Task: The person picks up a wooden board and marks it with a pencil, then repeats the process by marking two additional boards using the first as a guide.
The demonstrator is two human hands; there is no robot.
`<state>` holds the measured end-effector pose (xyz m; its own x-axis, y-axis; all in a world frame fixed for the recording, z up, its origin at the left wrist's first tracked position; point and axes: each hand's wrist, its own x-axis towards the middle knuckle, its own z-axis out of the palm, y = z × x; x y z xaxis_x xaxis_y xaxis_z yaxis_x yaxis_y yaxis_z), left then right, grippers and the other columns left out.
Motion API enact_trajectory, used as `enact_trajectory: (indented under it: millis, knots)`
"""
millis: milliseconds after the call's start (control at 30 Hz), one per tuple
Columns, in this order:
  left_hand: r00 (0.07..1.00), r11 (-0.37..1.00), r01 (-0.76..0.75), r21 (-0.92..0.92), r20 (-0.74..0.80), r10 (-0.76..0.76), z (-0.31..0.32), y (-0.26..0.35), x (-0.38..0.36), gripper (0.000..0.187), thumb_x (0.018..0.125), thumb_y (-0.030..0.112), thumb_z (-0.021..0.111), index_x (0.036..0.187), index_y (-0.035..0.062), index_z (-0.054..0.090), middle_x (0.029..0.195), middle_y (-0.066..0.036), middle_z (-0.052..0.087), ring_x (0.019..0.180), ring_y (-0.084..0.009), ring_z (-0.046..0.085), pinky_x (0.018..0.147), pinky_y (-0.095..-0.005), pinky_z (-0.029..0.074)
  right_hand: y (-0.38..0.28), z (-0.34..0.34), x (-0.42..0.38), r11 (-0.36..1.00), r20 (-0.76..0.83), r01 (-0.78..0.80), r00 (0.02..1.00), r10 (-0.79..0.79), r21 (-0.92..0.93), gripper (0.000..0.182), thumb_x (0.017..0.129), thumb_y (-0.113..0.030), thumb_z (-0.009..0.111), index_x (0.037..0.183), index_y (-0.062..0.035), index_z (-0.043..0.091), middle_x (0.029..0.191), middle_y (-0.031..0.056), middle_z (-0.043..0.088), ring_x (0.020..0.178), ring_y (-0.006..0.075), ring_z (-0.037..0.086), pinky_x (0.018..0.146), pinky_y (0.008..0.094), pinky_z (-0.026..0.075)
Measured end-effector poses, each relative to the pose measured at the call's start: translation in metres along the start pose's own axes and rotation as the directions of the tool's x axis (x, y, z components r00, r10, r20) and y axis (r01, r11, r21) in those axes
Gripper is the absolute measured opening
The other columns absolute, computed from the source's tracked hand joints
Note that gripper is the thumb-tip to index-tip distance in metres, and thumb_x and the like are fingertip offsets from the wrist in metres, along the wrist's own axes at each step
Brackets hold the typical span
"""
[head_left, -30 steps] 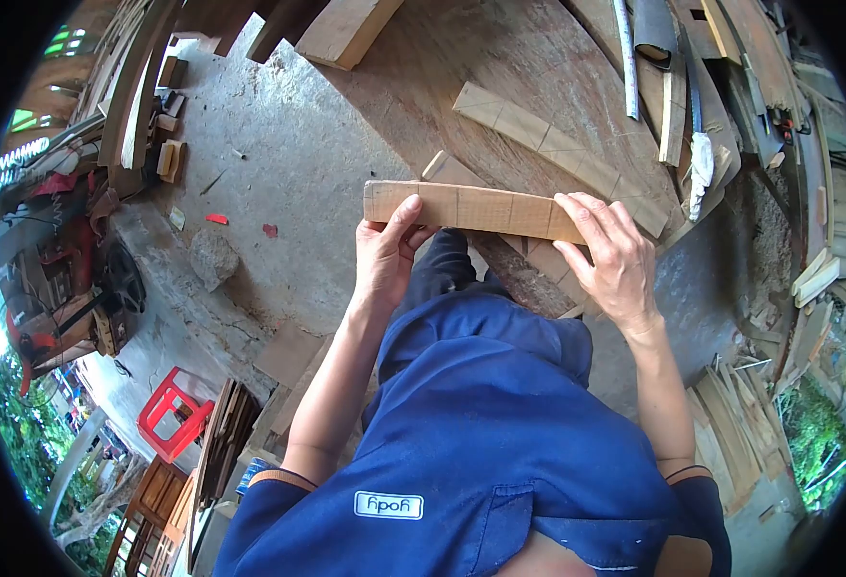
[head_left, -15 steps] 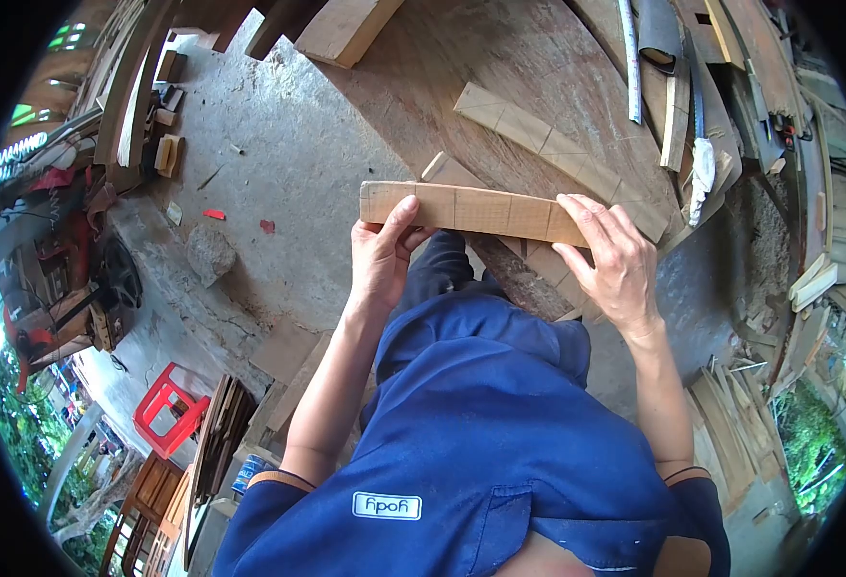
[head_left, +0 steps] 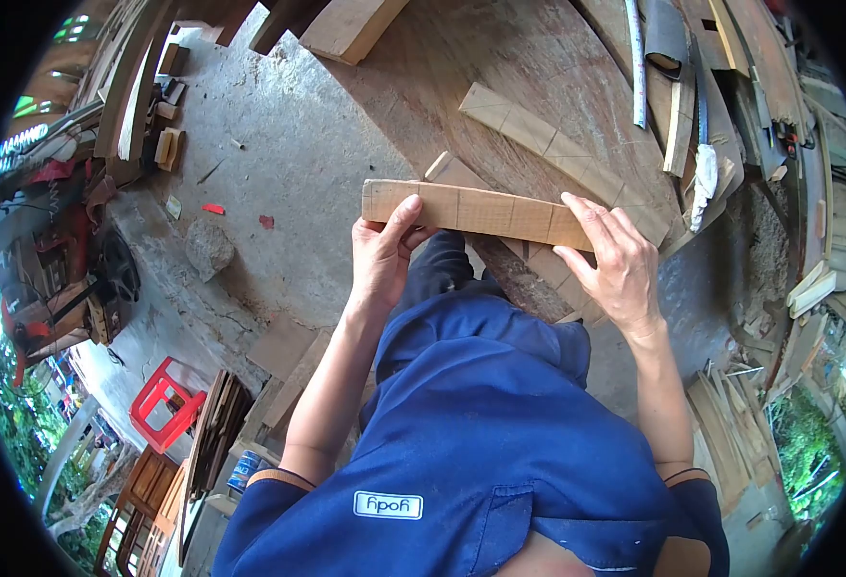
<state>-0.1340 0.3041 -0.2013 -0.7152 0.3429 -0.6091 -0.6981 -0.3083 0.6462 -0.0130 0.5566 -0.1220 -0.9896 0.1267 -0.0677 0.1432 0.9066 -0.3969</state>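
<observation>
A short wooden board (head_left: 485, 212) with dark lines drawn across its face is held up in front of me, sloping slightly down to the right. My left hand (head_left: 384, 255) is closed on its left end, thumb on the face and fingers beneath. The right end sits between the thumb and fingers of my right hand (head_left: 615, 260). Beyond it, a longer marked wooden strip (head_left: 557, 154) lies on a broad wooden surface (head_left: 423, 77). Another piece of wood (head_left: 452, 171) is partly hidden behind the held board.
A thick wooden block (head_left: 355, 29) lies at the far edge. A saw (head_left: 702, 125) with a white-wrapped handle is on the right. At the lower left are a red plastic stool (head_left: 165, 404), stacked boards (head_left: 216, 423) and a blue can (head_left: 243, 469). A stone (head_left: 209, 248) lies on the concrete floor.
Both hands keep their hold on the board, which is almost where it was. The view has shifted very slightly.
</observation>
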Motion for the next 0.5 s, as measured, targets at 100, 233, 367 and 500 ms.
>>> enact_trajectory:
  millis: [100,233,367,500]
  knots:
    - [1.000,1.000,-0.006,-0.011,-0.015,0.006,0.0013,-0.0007,-0.0009,0.027,0.093,0.015,0.075,0.111,-0.0024,0.066,0.103,-0.011,0.071,0.090,-0.0182,0.071,0.078,-0.0318,0.063,0.0006,-0.0025,0.0020,1.000,0.029,0.001,1.000,-0.001,-0.009,0.070,0.073,-0.016,0.085,0.137,-0.0109,0.058,0.116,0.0055,0.070,0.093,0.0226,0.066,0.079,0.0354,0.059]
    - [1.000,1.000,0.004,0.025,0.006,-0.004,-0.0048,-0.0038,0.0005,0.027,0.095,0.017,0.072,0.115,0.0000,0.064,0.107,-0.010,0.070,0.095,-0.0193,0.071,0.084,-0.0344,0.063,-0.0003,-0.0024,0.0031,1.000,0.033,0.012,0.999,-0.012,-0.021,0.071,0.073,-0.016,0.085,0.138,-0.0100,0.057,0.114,0.0067,0.070,0.093,0.0229,0.066,0.080,0.0353,0.059]
    - [1.000,0.999,-0.007,-0.041,-0.017,0.006,-0.0005,-0.0039,0.0012,0.025,0.092,0.014,0.075,0.110,-0.0010,0.067,0.101,-0.011,0.072,0.087,-0.0172,0.072,0.074,-0.0291,0.063,0.0006,-0.0018,0.0022,0.999,0.028,0.016,0.999,-0.015,-0.032,0.070,0.073,-0.016,0.085,0.137,-0.0094,0.057,0.113,0.0070,0.071,0.094,0.0232,0.066,0.080,0.0355,0.059]
    - [1.000,1.000,-0.014,-0.025,-0.008,0.014,-0.0001,-0.0028,0.0015,0.025,0.093,0.015,0.075,0.110,-0.0003,0.067,0.101,-0.010,0.072,0.088,-0.0169,0.071,0.074,-0.0300,0.063,0.0004,-0.0017,0.0021,0.999,0.031,0.015,0.999,-0.014,-0.030,0.069,0.073,-0.016,0.085,0.136,-0.0094,0.058,0.114,0.0070,0.071,0.094,0.0230,0.066,0.080,0.0352,0.059]
